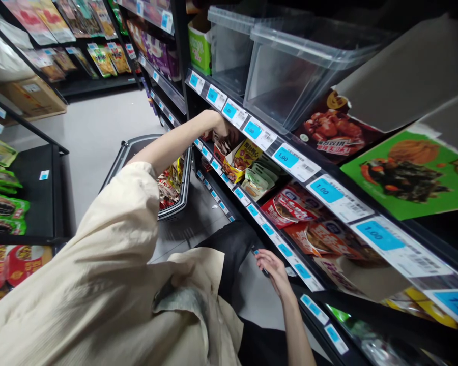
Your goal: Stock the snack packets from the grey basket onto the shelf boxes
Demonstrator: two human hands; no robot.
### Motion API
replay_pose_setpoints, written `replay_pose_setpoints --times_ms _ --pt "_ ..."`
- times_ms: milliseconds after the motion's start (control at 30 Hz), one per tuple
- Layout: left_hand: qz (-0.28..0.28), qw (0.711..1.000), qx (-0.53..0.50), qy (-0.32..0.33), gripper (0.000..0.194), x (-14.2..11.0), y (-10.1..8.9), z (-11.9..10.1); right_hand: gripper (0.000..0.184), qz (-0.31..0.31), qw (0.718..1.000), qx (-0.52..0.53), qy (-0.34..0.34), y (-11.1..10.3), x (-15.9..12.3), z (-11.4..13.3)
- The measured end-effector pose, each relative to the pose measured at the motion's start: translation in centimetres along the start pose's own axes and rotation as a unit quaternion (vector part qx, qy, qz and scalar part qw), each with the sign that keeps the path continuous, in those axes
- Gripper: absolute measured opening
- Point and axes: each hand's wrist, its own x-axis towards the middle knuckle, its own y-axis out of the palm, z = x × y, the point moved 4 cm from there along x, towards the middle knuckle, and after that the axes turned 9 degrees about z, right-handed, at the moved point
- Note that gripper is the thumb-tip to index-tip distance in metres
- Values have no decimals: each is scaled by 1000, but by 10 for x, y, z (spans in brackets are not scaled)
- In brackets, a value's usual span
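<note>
My left hand point(226, 127) reaches under a shelf edge into a lower shelf, among brown snack packets point(223, 145). Its fingers are hidden behind the shelf's edge and the goods, so whether it grips a packet cannot be told. Right beside it stand a yellow snack box point(248, 152) and pale green packets point(260, 178). Lower down, in front of the shelving, my right hand point(272, 267) is closed on a small, thin dark object point(266, 273), mostly covered by the fingers. A dark shopping basket point(181, 201) with several colourful snack packets rests on the floor below my left arm.
Price labels line the shelf edges point(290, 157). Clear plastic bins point(278, 76) and torn-open cartons point(412, 168) occupy the upper shelf. Red packets point(290, 206) lie on the lower one. Across the aisle floor point(95, 122) are another rack point(38, 178) and a cardboard box point(32, 96).
</note>
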Motion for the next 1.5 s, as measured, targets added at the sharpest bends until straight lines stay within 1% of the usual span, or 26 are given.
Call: replay_pose_setpoints --times_ms 33,67,100,133,200,267,333,400,467,500,600,633,700,767,833,900,967,1100,1200,1300,1433,1500 --pt "33 999 12 2 32 -6 0 -3 45 0 1000 -2 1 0 0 1" --pt "50 998 23 11 37 -14 0 -7 45 0 1000 -3 2 1 -1 1" --pt "45 998 28 29 43 -26 -2 -13 46 0 1000 -2 3 0 -1 1" --pt "17 998 28 52 49 -41 -4 -20 47 0 1000 -1 4 0 -1 1" --pt "-56 994 15 93 60 -81 -7 -34 49 -1 1000 -1 7 -2 0 -1" --pt "-122 988 1 94 69 -129 -5 -42 51 -3 1000 -10 21 -5 2 -6" --pt "-175 983 -8 63 75 -180 3 -40 53 -7 999 -25 42 -7 5 -11" --pt "-200 980 -16 -4 73 -228 18 -24 56 -11 998 -37 55 -9 8 -15" --pt "-195 976 -29 -94 65 -268 40 3 57 -18 998 -38 51 -10 11 -17" --pt "-182 972 -37 -142 61 -286 53 18 57 -22 998 -34 48 -11 13 -18" --pt "-111 956 -56 -265 54 -329 95 61 57 -36 998 -24 51 -14 17 -20" --pt "-88 948 -67 -298 54 -340 109 72 57 -39 997 -23 56 -15 18 -22" --pt "-63 931 -87 -349 52 -356 134 87 58 -36 997 -28 66 -16 19 -23" --pt "-57 923 -98 -368 50 -362 154 94 58 -28 996 -35 75 -16 19 -23" --pt "-60 922 -105 -367 47 -359 169 96 59 -19 996 -42 79 -15 18 -21" --pt "-66 924 -115 -359 44 -349 178 95 58 -16 996 -46 78 -14 17 -19" --pt "-73 926 -130 -347 41 -335 183 94 58 -17 996 -49 79 -12 16 -16" --pt "-84 922 -164 -340 34 -306 188 92 59 -20 995 -48 84 -11 16 -13" --pt "-99 910 -188 -356 25 -293 189 89 60 -21 995 -45 86 -11 16 -12" --pt "-128 891 -206 -383 17 -290 188 86 61 -18 995 -40 88 -10 16 -11" --pt "-187 858 -221 -424 23 -295 181 82 61 -13 996 -38 85 -10 14 -8" --pt "-217 844 -229 -434 23 -300 175 80 60 -7 996 -40 82 -9 14 -8"
